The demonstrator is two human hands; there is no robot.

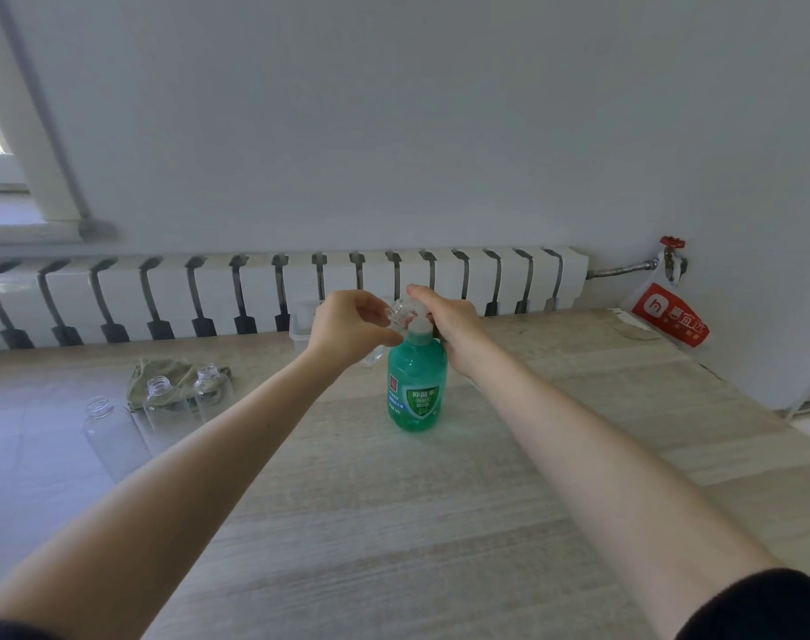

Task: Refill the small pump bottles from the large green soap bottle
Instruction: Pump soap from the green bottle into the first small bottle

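The left hand gripped a small clear bottle at the pump of the green bottle. The right hand curled over that pump. The label showed Chinese words.

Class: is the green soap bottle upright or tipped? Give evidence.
Upright: the green soap bottle stands on its base on the table, pump at the top.

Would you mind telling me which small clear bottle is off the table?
The small bottle gripped by the left hand, tilted at the green soap bottle's pump; the other three stand at left.
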